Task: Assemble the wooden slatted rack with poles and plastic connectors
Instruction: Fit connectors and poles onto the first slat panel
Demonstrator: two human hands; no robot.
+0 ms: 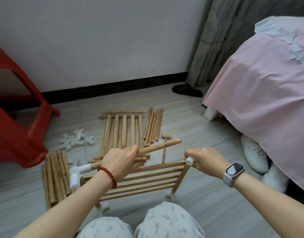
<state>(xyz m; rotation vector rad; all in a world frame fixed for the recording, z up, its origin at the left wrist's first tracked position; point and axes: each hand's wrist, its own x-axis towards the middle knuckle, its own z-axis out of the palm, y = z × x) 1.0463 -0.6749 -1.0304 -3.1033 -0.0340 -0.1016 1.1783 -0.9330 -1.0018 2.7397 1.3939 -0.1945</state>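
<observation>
Half-built slatted rack upright, white connectors — corners

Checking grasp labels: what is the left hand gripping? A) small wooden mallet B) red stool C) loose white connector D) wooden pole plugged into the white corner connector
D: the left hand is curled round a wooden pole whose near end sits in the white corner connector; the small wooden mallet lies untouched on the floor.

The red stool runs off the left edge. The left hand covers the middle of the pole it holds, and the white connectors at centre left blur together, uncountable.
</observation>
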